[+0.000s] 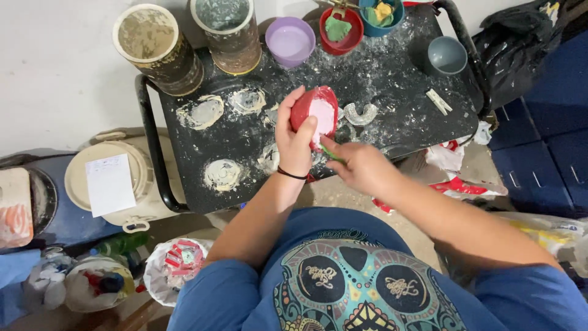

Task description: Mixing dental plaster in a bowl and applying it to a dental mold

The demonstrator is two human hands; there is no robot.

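Right now the left hand [295, 144] grips a red bowl [314, 114] of white paste above the black table [398, 116], while the right hand [361, 167] pinches a green tool [331, 152] just beside it.

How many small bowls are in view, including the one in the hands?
5. The red bowl is in the left hand. At the cart's far edge: purple bowl, red bowl with green piece, blue bowl, grey bowl. Others may be out of frame.
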